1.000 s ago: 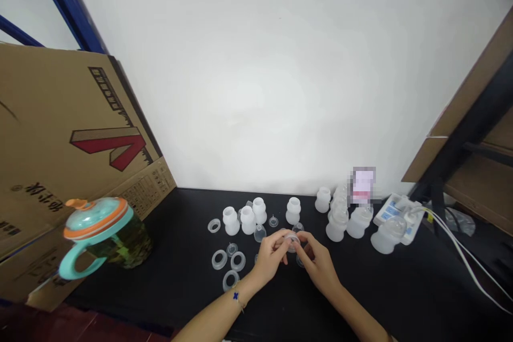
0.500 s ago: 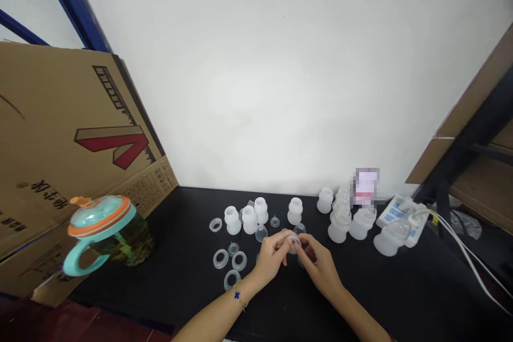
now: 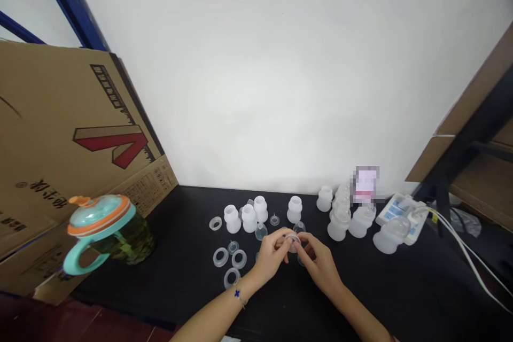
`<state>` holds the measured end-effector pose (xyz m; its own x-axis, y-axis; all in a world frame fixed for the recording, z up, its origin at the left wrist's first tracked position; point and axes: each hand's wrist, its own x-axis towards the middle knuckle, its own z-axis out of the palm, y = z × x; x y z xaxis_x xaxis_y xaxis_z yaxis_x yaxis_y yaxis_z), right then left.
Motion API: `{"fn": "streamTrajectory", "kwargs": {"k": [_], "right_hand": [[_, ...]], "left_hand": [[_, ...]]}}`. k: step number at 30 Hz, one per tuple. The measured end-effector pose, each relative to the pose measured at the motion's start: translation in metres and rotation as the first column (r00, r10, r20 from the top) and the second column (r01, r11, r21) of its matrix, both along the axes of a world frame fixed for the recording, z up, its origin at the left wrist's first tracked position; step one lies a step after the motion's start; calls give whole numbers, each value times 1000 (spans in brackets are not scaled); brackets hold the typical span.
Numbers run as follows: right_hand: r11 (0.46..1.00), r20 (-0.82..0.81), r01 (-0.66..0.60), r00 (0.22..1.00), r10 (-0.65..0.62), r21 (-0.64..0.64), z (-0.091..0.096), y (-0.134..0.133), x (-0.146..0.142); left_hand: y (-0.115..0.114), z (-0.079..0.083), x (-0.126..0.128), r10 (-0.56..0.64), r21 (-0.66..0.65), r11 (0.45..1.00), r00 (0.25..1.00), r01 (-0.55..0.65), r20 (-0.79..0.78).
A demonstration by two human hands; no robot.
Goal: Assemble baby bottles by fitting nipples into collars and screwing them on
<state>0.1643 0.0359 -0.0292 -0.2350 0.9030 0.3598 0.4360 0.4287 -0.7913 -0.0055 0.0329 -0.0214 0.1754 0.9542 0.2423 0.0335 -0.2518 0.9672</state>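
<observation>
Both my hands meet over the black table, pinching one small clear plastic ring part (image 3: pixel 292 240). My left hand (image 3: pixel 270 259), with a thin bracelet at the wrist, holds the part's left side with closed fingers. My right hand (image 3: pixel 318 266) grips its right side, fingers curled. Loose clear rings (image 3: pixel 220 257) lie just left of my left hand. Small white bottles (image 3: pixel 248 218) stand in a row behind my hands, and small clear domed pieces (image 3: pixel 261 232) lie between them.
A teal and orange lidded jug (image 3: pixel 105 232) stands at the left, in front of a leaning cardboard box (image 3: pixel 60 133). More white bottles (image 3: pixel 340 222) and a white device with cables (image 3: pixel 401 208) sit at the right. A dark shelf frame (image 3: pixel 465 144) rises at the right.
My hands stay together on the small part; the fingers have shifted only slightly. The view has drifted a little.
</observation>
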Motion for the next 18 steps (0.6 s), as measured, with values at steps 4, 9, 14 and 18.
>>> {"fn": "streamTrajectory", "kwargs": {"k": [4, 9, 14, 18], "right_hand": [[1000, 0, 5, 1000, -5, -2, 2, 0, 0], [1000, -5, 3, 1000, -3, -14, 3, 0, 0], [1000, -5, 2, 1000, -2, -6, 2, 2, 1], [1000, 5, -3, 1000, 3, -4, 3, 3, 1]], "left_hand": [[1, -4, 1, -17, -37, 999, 998, 19, 57], [3, -8, 0, -38, -36, 999, 998, 40, 53], [4, -12, -1, -14, -15, 1000, 1000, 14, -3], [5, -13, -3, -1, -10, 1000, 999, 1, -35]]}}
